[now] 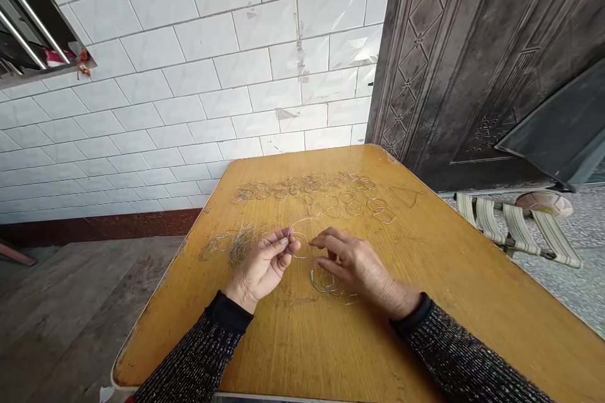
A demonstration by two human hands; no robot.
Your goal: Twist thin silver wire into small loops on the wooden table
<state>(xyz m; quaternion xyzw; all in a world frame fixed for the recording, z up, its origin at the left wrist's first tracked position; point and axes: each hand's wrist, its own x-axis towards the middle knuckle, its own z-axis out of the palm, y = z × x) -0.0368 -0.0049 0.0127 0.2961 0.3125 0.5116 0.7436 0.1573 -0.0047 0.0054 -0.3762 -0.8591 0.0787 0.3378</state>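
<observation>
Between thumb and fingers, my left hand point(269, 264) pinches a thin wire point(301, 256) bent into a round loop, with a loose end reaching up and to the right. My right hand point(354, 259) hovers just right of that loop, fingers curved and thumb apart, with nothing visible in its grasp. Under its fingertips lies a small coil of silvery wire point(321, 281) on the wooden table point(302, 346). A tangled bundle of wire point(240, 245) rests left of my left hand, partly behind it.
Rows of wire loops point(312, 184) lie across the far part of the table, with several more loops point(353, 204) nearer. Behind stands a white tiled wall point(227, 75). To the right are a dark carved door point(454, 75) and a striped-strap folding stool point(515, 227).
</observation>
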